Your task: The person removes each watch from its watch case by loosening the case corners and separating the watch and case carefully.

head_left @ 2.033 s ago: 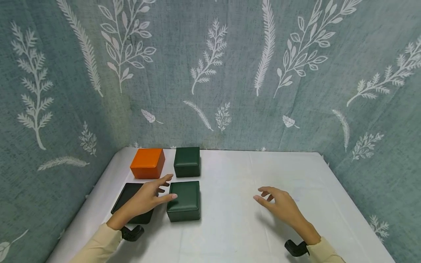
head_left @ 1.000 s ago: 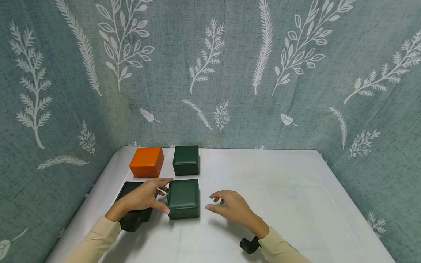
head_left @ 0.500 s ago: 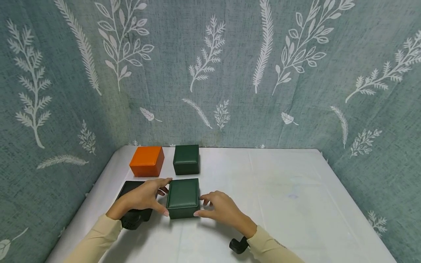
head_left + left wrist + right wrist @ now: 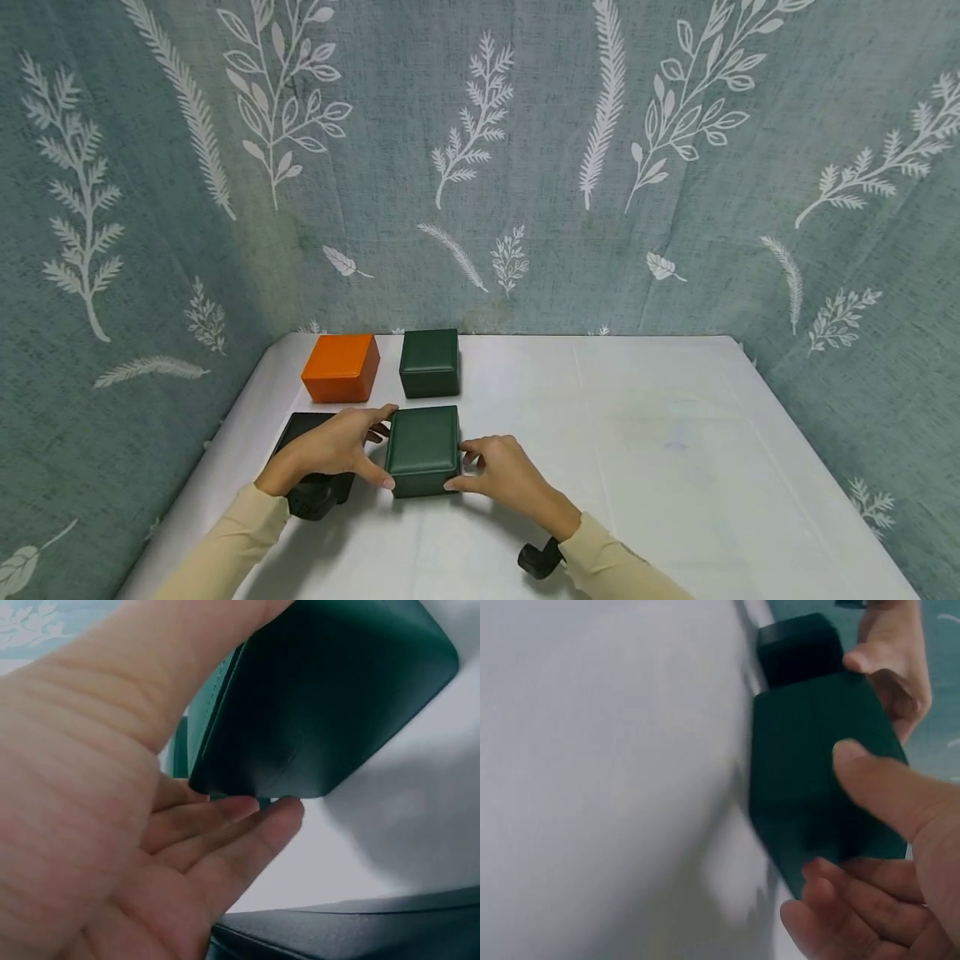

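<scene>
we are noting that the right hand has come in from the open right side of the table over the last two seconds and is now closing thumb and fingers on the right side of the near dark green box. the left hand is staying put, its fingers and thumb curling onto the left side. we are judging that the box is now gripped between both hands and ready to be handled. the box is sitting on the white table, near the left side, lid closed, padded top with stitched edges, faintly glossy. a black box is lying just left of it; an orange box and a second green box are standing farther back.
</scene>
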### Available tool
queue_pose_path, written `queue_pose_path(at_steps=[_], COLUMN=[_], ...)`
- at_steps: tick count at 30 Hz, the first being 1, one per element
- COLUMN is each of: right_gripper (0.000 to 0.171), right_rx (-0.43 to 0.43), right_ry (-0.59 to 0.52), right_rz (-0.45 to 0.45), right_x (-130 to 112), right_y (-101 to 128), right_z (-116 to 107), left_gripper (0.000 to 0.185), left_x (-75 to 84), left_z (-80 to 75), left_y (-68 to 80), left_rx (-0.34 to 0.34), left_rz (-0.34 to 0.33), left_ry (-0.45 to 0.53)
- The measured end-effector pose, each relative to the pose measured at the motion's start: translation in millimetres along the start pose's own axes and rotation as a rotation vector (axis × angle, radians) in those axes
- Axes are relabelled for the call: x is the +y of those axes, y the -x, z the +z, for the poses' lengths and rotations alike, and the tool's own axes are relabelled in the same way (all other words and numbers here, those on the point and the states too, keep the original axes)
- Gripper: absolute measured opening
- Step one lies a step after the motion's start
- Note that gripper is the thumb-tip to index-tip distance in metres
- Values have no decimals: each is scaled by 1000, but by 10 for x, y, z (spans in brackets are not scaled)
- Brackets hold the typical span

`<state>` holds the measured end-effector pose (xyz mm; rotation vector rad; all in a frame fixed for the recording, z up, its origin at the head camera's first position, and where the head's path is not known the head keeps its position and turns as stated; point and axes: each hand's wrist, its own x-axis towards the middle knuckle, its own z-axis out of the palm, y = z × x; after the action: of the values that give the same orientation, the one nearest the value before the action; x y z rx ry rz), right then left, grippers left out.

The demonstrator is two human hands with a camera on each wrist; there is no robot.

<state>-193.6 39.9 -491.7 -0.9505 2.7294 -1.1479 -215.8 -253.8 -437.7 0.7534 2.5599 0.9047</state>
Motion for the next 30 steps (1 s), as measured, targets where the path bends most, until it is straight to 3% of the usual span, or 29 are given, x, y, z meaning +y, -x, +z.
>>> queue_pose_path(at_steps=[8, 15, 30], right_gripper=[29, 28, 36], right_rx=[0, 11, 35], right_ry=[-76, -95, -62], right_rz=[15, -1, 38], right_x=[1, 53, 353], right_y=[-13, 23, 359], right_z=[8, -53, -511], left_gripper=[114, 115, 109], left_x=[-41, -30, 359], left_z=[78, 137, 387], left_y=[7, -10, -444], left_rx=[36, 87, 131], left_rz=[42, 61, 155], left_ry=[124, 69, 59])
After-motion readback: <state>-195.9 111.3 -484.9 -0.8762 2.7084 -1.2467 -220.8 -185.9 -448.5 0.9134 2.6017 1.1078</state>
